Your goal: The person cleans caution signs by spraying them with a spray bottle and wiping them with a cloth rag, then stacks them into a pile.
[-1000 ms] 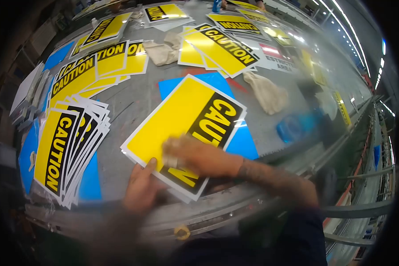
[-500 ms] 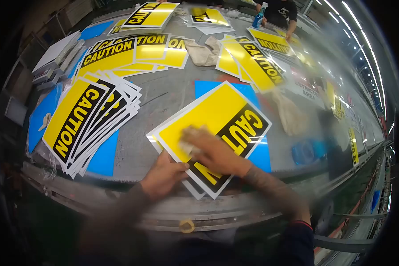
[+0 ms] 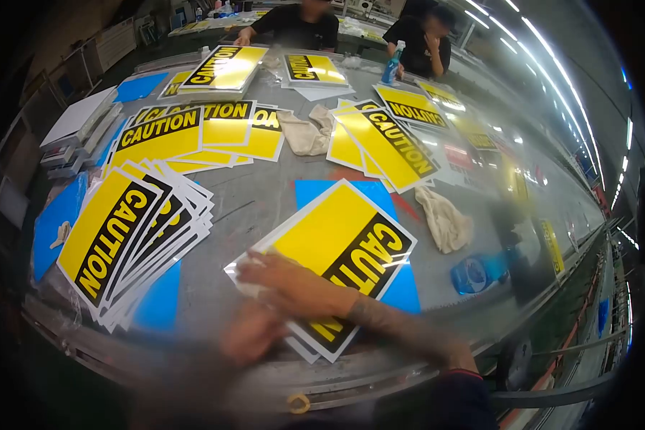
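Note:
A yellow and black caution sign [image 3: 315, 233] lies tilted in front of me, with the edge of another sheet showing beneath it and a blue sheet [image 3: 401, 287] under both. Over its left corner, my right hand [image 3: 294, 285] presses a pale cloth [image 3: 249, 288], mostly covered by the fingers. My left hand [image 3: 254, 333] is at the sign's lower left edge, just below the right one; motion smears its fingers.
To the left is a fanned stack of caution signs [image 3: 107, 233]. More sign piles [image 3: 158, 136] lie farther back, near crumpled cloths [image 3: 304, 132]. A cloth [image 3: 443, 218] and a blue bottle [image 3: 469, 276] lie at right. Two people sit across the table; a spray bottle [image 3: 391, 68] stands there.
My right hand has slid with the cloth from the middle of the sign to its left corner. The view has tilted up, bringing the people across into sight.

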